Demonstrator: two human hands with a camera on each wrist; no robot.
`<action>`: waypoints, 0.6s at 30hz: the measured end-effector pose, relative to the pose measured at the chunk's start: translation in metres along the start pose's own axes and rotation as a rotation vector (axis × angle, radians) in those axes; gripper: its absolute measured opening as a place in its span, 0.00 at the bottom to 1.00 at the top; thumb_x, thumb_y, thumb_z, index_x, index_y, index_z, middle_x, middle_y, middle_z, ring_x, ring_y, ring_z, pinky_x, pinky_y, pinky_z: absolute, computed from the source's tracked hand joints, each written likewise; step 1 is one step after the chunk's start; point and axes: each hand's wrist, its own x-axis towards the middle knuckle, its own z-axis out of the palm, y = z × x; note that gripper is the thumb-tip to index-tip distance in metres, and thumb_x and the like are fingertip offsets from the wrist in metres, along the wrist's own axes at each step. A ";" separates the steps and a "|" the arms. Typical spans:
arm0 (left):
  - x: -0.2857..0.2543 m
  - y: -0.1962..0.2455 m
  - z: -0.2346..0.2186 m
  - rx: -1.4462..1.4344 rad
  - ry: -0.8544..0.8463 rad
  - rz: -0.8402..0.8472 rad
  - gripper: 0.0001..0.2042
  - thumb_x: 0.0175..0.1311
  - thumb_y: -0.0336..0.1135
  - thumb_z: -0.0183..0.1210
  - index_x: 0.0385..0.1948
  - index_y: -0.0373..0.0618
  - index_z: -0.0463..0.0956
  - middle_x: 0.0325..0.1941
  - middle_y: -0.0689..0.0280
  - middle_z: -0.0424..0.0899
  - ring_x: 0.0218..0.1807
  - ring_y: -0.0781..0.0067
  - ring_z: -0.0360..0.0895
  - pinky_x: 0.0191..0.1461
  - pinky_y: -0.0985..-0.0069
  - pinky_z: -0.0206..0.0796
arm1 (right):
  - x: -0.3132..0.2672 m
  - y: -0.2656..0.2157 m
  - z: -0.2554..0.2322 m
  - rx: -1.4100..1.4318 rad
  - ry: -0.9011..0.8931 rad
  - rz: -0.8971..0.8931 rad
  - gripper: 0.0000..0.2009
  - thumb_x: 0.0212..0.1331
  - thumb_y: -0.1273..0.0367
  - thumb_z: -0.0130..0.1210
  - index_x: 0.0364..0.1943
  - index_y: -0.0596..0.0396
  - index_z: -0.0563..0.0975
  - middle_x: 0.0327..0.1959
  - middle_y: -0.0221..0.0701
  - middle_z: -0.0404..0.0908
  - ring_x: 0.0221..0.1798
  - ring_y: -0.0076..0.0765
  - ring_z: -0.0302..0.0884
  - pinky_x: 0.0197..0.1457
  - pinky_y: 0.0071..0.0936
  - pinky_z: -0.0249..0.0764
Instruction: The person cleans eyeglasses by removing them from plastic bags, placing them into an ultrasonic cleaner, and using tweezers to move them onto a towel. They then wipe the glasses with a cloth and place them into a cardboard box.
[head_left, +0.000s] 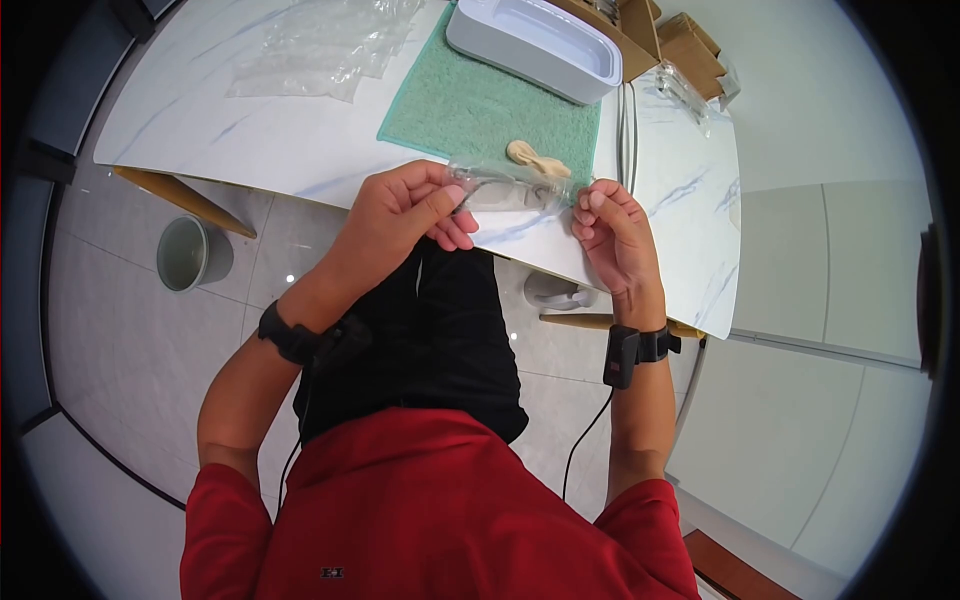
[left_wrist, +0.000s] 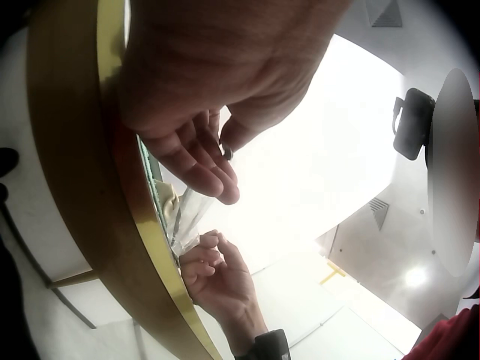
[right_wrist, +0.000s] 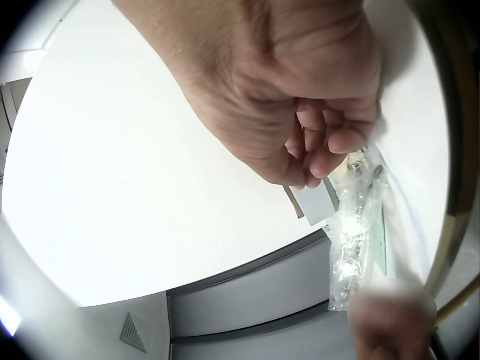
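A clear plastic bag (head_left: pixel 515 190) is stretched between both hands at the table's near edge. Thin dark curved lines resembling eyeglasses show through it, though I cannot tell exactly what they are. My left hand (head_left: pixel 415 205) pinches the bag's left end between thumb and fingers; a small dark piece (left_wrist: pixel 227 152) shows at the thumb tip in the left wrist view. With curled fingers, my right hand (head_left: pixel 618 225) pinches the other end. In the right wrist view the crinkled bag (right_wrist: pixel 352 240) runs from the right fingertips towards the left hand. Just beyond it lies a crumpled beige cloth (head_left: pixel 538 158).
A green towel (head_left: pixel 440 115) lies under a whitish oblong tub (head_left: pixel 540 50). More clear plastic bags (head_left: pixel 320 50) lie at the far left. Cardboard boxes (head_left: pixel 690 55) and a packaged item (head_left: pixel 683 95) are at the far right. Below the table stands a grey bin (head_left: pixel 193 253).
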 end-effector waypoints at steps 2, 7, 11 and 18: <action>0.000 0.000 0.000 0.003 -0.001 0.004 0.10 0.79 0.33 0.54 0.49 0.34 0.78 0.36 0.57 0.88 0.35 0.72 0.87 0.39 0.80 0.79 | 0.000 0.001 0.000 0.006 0.006 -0.001 0.01 0.68 0.75 0.60 0.40 0.55 0.81 0.35 0.28 0.81 0.33 0.21 0.73 0.38 0.19 0.71; -0.001 0.002 0.002 0.027 0.013 -0.006 0.11 0.79 0.30 0.51 0.51 0.31 0.77 0.36 0.56 0.87 0.35 0.71 0.86 0.40 0.78 0.78 | -0.001 0.002 -0.001 0.028 0.001 -0.007 0.01 0.68 0.75 0.60 0.40 0.55 0.81 0.35 0.28 0.81 0.33 0.21 0.73 0.37 0.19 0.71; -0.002 0.001 0.002 0.019 0.016 -0.006 0.11 0.79 0.30 0.51 0.51 0.32 0.77 0.36 0.56 0.87 0.35 0.71 0.86 0.41 0.78 0.78 | -0.001 0.002 -0.001 0.039 0.002 -0.007 0.01 0.68 0.75 0.61 0.40 0.55 0.81 0.35 0.28 0.81 0.33 0.22 0.73 0.38 0.20 0.72; -0.002 0.000 0.000 0.018 0.009 0.000 0.11 0.79 0.31 0.52 0.51 0.32 0.78 0.36 0.57 0.87 0.35 0.71 0.86 0.40 0.77 0.78 | 0.000 0.003 -0.002 0.056 -0.013 -0.003 0.01 0.68 0.75 0.60 0.40 0.55 0.80 0.35 0.28 0.80 0.34 0.22 0.74 0.37 0.20 0.72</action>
